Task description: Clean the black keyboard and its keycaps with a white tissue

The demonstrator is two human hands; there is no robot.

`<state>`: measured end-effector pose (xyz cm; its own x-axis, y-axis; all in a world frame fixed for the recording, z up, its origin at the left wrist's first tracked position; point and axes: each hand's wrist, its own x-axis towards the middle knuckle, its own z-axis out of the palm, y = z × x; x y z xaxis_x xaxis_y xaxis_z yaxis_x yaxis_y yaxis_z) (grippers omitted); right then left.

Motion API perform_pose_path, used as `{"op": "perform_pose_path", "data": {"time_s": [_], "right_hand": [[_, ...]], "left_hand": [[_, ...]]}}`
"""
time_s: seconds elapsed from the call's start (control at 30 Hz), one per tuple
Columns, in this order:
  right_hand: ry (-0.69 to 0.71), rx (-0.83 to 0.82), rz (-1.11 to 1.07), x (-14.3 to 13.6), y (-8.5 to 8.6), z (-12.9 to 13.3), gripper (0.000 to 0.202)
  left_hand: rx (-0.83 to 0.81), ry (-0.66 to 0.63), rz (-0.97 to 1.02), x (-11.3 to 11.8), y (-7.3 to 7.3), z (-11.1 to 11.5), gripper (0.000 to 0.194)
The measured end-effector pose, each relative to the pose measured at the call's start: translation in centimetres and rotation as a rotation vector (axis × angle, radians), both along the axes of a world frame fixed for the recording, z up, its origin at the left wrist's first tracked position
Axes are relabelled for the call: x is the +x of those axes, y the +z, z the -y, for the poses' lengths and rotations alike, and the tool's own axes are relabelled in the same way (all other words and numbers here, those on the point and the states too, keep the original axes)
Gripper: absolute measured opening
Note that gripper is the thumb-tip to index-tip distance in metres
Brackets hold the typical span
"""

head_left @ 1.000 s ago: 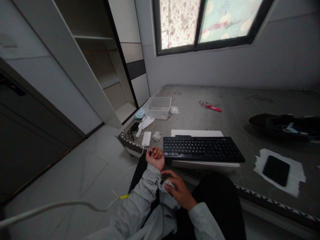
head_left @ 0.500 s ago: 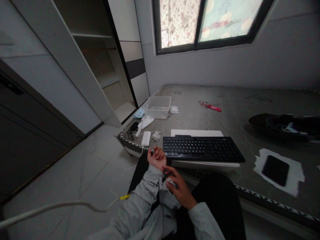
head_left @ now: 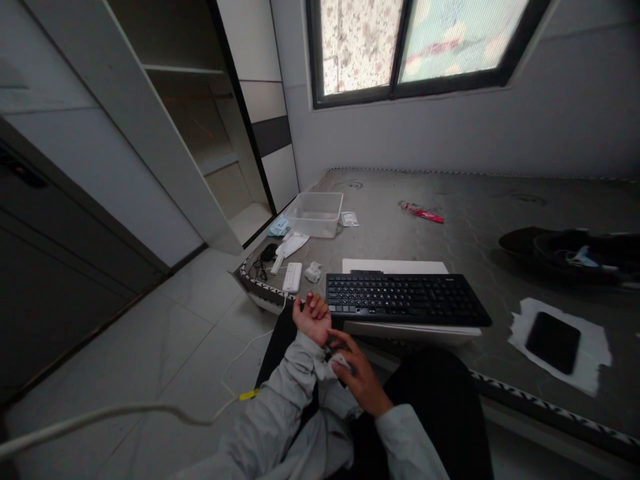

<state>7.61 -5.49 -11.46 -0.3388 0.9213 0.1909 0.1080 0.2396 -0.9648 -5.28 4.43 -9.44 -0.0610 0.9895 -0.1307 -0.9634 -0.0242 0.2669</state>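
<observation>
My left hand point(head_left: 313, 320) is turned palm up in front of the keyboard's left end, its fingers loosely curled and apart, holding nothing. Over my lap, my right hand point(head_left: 359, 375) pinches a crumpled white tissue point(head_left: 341, 361) beside the left wrist. Its index fingertip reaches the base of the left palm; part of the tissue is hidden by the fingers. A black keyboard point(head_left: 400, 297) lies on a white box point(head_left: 415, 329) just ahead of both hands. Near the left fingertips are a white power strip point(head_left: 293, 277) and another crumpled tissue point(head_left: 313, 271).
A clear plastic tub point(head_left: 315, 217) stands at the back left of the mattress point(head_left: 470, 247), with packets beside it. A red wrapper point(head_left: 423, 213) lies farther back. At right are a phone point(head_left: 553, 341) on white paper and a dark bag point(head_left: 565, 257). A white cable point(head_left: 150, 408) crosses the lower left.
Both hands keep nearly the same pose. The right fingers have shifted very slightly up along the left wrist, with the tissue still held.
</observation>
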Motion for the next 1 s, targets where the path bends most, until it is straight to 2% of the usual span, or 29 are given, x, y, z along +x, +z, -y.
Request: {"op": "perform_pose_path", "data": {"time_s": [0.27, 0.43, 0.7, 1.0], "right_hand": [[0.04, -0.011, -0.038, -0.1, 0.5, 0.0, 0.025], [-0.032, -0.033, -0.015, 0.2, -0.2, -0.4, 0.026], [-0.023, -0.017, -0.026, -0.1, -0.9, -0.6, 0.027], [0.057, -0.019, -0.016, -0.3, -0.4, -0.4, 0.025]], "left_hand": [[-0.037, 0.036, -0.025, -0.3, -0.4, -0.4, 0.029], [-0.016, 0.007, 0.006, -0.2, -0.4, -0.2, 0.029], [-0.047, 0.015, -0.009, -0.3, -0.7, -0.3, 0.031], [-0.006, 0.043, -0.053, -0.8, -1.6, -0.7, 0.029]]}}
